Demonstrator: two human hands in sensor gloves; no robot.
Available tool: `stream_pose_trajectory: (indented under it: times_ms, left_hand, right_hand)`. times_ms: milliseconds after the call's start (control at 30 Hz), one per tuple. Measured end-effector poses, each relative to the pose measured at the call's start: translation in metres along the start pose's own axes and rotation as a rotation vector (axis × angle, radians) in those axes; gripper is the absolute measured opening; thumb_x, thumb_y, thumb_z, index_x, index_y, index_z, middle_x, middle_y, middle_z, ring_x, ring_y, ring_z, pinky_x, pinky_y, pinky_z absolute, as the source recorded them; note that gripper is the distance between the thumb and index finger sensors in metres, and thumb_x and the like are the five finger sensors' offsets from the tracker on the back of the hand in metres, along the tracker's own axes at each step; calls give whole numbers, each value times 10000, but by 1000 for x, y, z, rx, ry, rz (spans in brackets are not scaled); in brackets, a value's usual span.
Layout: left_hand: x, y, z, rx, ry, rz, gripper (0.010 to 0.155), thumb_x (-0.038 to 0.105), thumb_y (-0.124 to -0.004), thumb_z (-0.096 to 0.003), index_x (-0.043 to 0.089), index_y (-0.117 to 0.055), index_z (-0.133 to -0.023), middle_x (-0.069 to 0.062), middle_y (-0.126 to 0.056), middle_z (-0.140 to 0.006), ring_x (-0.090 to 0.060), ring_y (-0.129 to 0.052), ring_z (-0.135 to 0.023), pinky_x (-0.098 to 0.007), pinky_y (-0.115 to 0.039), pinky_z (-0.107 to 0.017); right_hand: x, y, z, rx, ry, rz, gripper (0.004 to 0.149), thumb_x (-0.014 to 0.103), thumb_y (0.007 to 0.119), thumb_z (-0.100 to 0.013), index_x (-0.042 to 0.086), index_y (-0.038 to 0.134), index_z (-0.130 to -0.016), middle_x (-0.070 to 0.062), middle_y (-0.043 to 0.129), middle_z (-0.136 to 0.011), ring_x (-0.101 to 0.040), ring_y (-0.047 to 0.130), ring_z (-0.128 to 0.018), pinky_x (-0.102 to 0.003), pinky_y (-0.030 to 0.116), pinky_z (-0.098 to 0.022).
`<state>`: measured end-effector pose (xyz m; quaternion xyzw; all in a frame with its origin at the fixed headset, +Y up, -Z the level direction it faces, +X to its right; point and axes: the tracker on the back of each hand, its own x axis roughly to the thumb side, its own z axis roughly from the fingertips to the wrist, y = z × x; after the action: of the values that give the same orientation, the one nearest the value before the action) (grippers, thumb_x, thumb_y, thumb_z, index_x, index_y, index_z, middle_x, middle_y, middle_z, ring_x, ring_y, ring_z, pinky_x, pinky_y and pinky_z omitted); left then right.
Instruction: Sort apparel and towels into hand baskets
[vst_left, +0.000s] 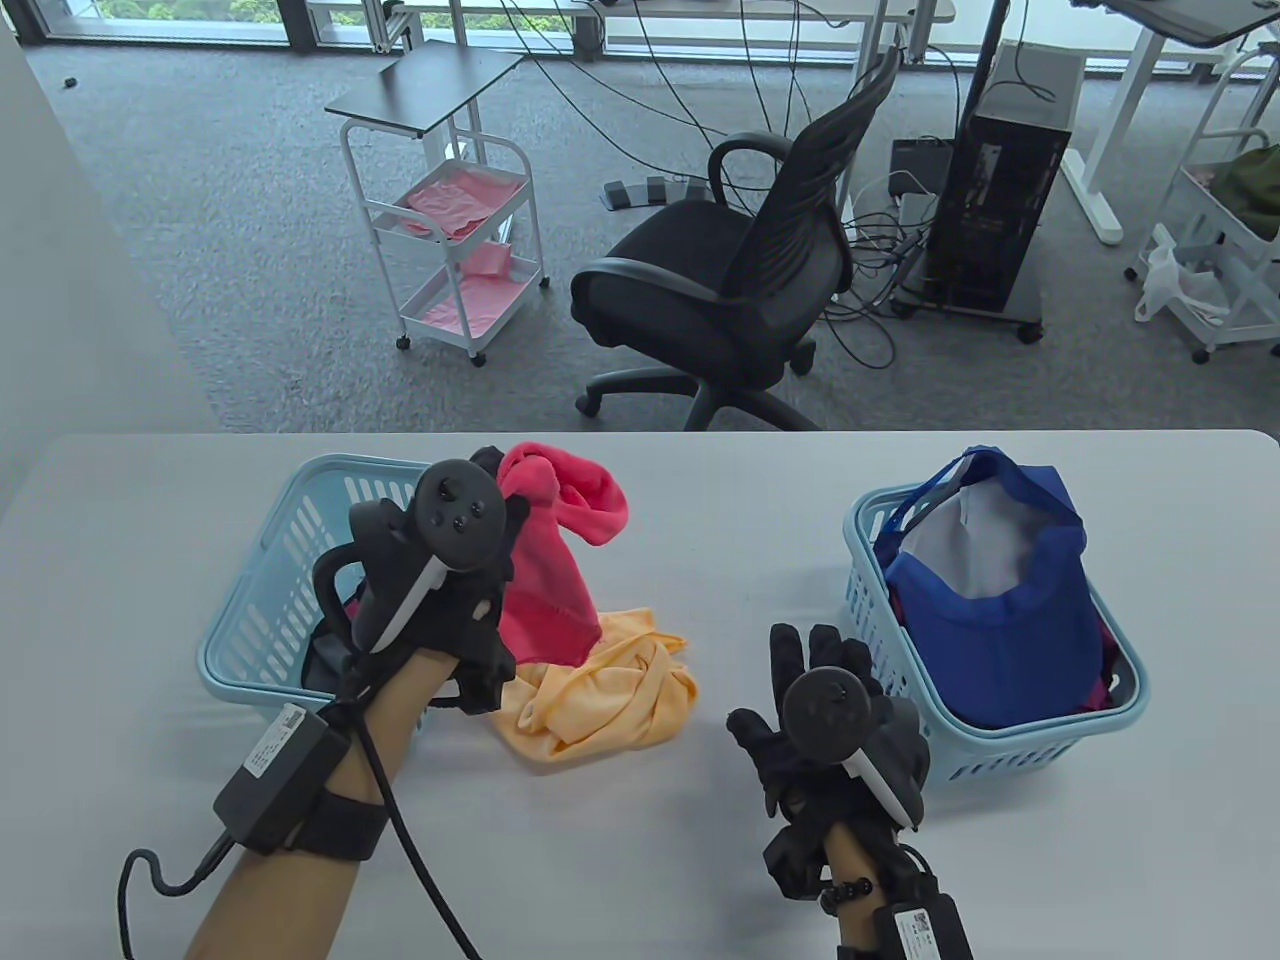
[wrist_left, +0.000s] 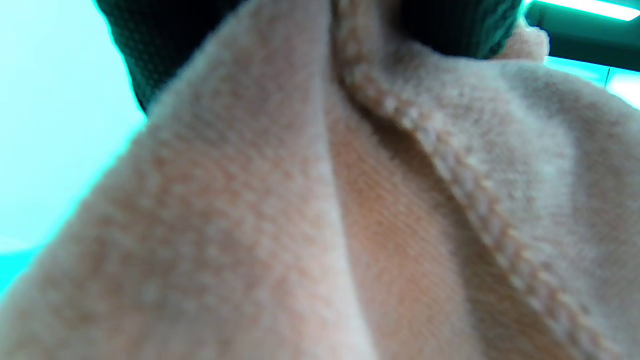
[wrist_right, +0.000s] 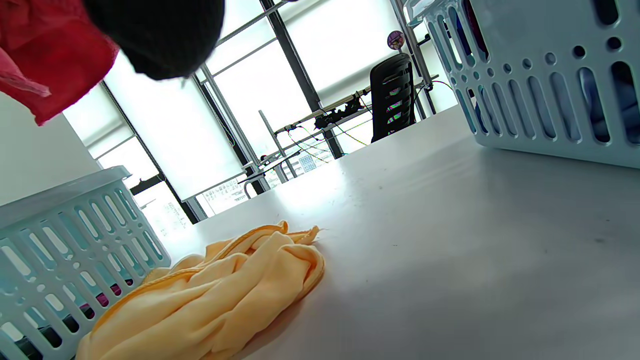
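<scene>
Spanning the lower frame, the pale grey table (vst_left: 640, 860) bears two light blue slotted plastic baskets: the right basket (vst_left: 1000, 745) holds a royal blue cap (vst_left: 995, 625), the left basket (vst_left: 255, 600) holds dark items. Beside the left basket lies a crumpled yellow-orange cloth (vst_left: 600, 700). The left hand (vst_left: 440, 590) grips a raised pink-red towel (vst_left: 550, 570) above it. The right hand (vst_left: 820, 720) hovers released, fingers spread, holding nothing

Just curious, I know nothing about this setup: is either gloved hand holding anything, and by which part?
The left hand holds the pink towel up by a bunched top part. The right hand holds nothing, fingers spread above the table.
</scene>
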<state>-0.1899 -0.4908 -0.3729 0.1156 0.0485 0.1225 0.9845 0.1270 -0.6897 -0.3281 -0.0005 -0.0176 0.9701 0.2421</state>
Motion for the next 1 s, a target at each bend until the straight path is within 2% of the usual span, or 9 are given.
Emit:
stream_pose_trajectory:
  times_ms: [233,400,800,1000]
  left_hand:
    - [-34,25,-6,45,49,-73,536,473,-682,-520,312,-636,-1029,-65,-801,-1028,-328,-993,-851,-464,-883,-601]
    - [-58,28,-12,41,98,-101,535,462,-692,-519,315,-635,-1030,-63,-793,-1036,-329,-982,-868,-470,-875,-614]
    - [-99,2,-30,6,220,-226,535,462,-713,-511,325,-645,-1023,-45,-798,-1037,-327,-978,-877,-477,-868,-625]
    - [-110,-25,-40,-55,276,-280,592,490,-725,-498,301,-609,-1047,-52,-761,-1062,-341,-936,-918,-502,-839,-651]
  right_hand:
    - [0,0,0,-4,-3,-5,865,484,764,-405,206,263,-1053,-220,149,-1083,-530,147,-963,-663,265,-716]
    - [2,0,0,-7,-10,-6,865,484,764,-405,206,265,-1053,-220,150,-1083,-530,148,-962,-663,266,-716]
    - [2,0,1,-6,-10,-2,864,484,763,-405,205,266,-1053,-222,151,-1082,-532,149,-961,-663,268,-714]
    - [2,0,1,-5,-9,0,863,484,763,-405,204,268,-1053,-223,152,-1082,-530,149,-961,-664,268,-714]
